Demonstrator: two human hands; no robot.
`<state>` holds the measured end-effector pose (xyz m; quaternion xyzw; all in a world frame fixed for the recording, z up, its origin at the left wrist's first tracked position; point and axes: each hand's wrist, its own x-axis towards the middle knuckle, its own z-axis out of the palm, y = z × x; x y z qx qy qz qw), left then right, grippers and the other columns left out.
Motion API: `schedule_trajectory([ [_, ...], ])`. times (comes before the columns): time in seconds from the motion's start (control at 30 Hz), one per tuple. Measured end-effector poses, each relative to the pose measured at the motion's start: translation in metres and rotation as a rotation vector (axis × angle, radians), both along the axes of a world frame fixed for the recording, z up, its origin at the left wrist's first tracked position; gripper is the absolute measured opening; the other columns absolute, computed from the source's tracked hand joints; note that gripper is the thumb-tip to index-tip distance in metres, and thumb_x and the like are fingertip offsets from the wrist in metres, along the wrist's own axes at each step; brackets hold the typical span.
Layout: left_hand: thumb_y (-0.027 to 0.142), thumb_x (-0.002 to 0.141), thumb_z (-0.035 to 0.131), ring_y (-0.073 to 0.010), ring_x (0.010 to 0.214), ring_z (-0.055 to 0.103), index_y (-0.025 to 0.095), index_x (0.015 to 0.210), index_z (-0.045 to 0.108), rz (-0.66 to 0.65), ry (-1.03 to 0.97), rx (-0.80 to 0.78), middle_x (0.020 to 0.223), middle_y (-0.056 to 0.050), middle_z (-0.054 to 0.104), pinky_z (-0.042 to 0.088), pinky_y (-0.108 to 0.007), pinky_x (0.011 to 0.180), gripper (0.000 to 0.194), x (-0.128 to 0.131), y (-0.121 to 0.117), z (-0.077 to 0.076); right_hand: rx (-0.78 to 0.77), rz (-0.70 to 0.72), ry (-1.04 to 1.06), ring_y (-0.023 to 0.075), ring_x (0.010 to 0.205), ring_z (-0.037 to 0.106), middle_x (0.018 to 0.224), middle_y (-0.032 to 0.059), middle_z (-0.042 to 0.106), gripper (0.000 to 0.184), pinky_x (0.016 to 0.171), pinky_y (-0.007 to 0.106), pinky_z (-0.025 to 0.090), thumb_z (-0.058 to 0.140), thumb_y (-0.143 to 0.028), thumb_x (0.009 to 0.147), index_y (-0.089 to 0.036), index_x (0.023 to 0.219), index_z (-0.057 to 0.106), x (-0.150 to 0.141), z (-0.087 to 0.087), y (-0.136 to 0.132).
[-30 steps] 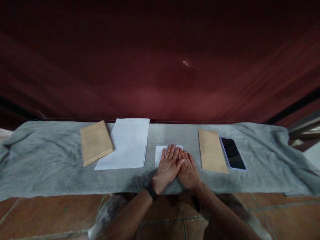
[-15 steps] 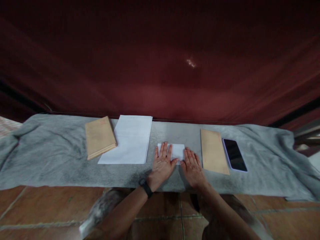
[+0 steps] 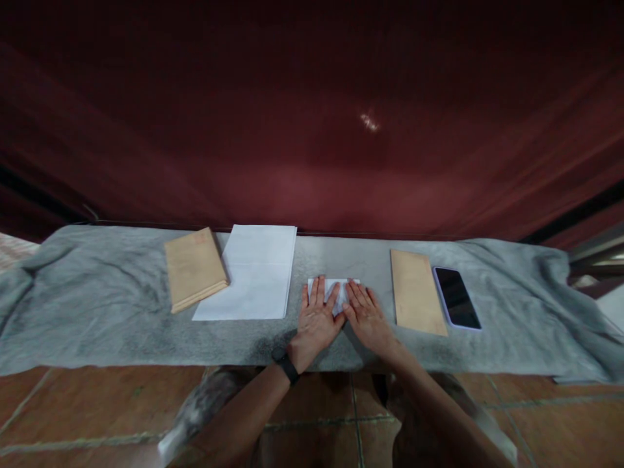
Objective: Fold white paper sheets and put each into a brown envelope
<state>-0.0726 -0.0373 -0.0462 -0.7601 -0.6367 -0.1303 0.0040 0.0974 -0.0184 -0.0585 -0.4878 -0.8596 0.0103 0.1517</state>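
Observation:
A small folded sheet of white paper [image 3: 342,297] lies on the grey cloth [image 3: 341,257] in front of me, partly covered by my hands. My left hand [image 3: 318,320] rests flat on its left part, fingers spread. Over the right part lies my right hand [image 3: 368,318], flat with its fingers stretched forward and close together. The two thumbs come near each other at the paper's front edge. Whatever lies beneath my palms is hidden.
To the left, a stack of brown envelopes [image 3: 195,265] overlaps a pile of larger white sheets [image 3: 256,276]. On the right are a single brown envelope [image 3: 416,292] and a phone [image 3: 457,298] in a purple case. A dark red surface [image 3: 292,175] rises behind the cloth.
My right hand has slid left, from the paper's right edge onto the paper, closer to my left hand. My left hand has stayed nearly in place.

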Motion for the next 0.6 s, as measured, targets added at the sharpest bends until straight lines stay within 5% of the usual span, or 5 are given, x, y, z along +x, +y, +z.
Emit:
schedule_trajectory([
  [0.13, 0.054, 0.098, 0.047, -0.0331, 0.153, 0.025, 0.024, 0.154, 0.041, -0.042, -0.014, 0.017, 0.164, -0.013, 0.032, 0.017, -0.057, 0.125, 0.064, 0.0, -0.002, 0.002, 0.019, -0.043, -0.03, 0.0235, 0.151, 0.031, 0.162, 0.0125, 0.035, 0.053, 0.123, 0.049, 0.025, 0.024, -0.03, 0.107, -0.014, 0.157, 0.034, 0.0, -0.003, 0.007],
  [0.4, 0.052, 0.103, 0.038, -0.0216, 0.154, 0.025, 0.02, 0.154, 0.038, -0.459, -0.011, -0.037, 0.163, -0.007, 0.037, 0.017, -0.044, 0.127, 0.06, -0.011, -0.015, 0.016, -0.085, 0.044, -0.012, 0.0204, 0.149, 0.035, 0.161, 0.0076, 0.039, 0.05, 0.121, 0.045, 0.03, 0.026, -0.029, 0.107, -0.019, 0.153, 0.043, 0.024, -0.005, 0.031],
  [0.6, 0.057, 0.102, 0.04, -0.0184, 0.154, 0.025, 0.026, 0.154, 0.04, -0.585, -0.026, -0.076, 0.161, -0.002, 0.04, 0.017, -0.04, 0.126, 0.061, -0.014, -0.023, 0.021, -0.123, 0.063, 0.016, 0.0211, 0.148, 0.038, 0.159, 0.009, 0.043, 0.053, 0.12, 0.044, 0.032, 0.021, -0.032, 0.108, -0.016, 0.151, 0.046, 0.03, -0.006, 0.04],
])
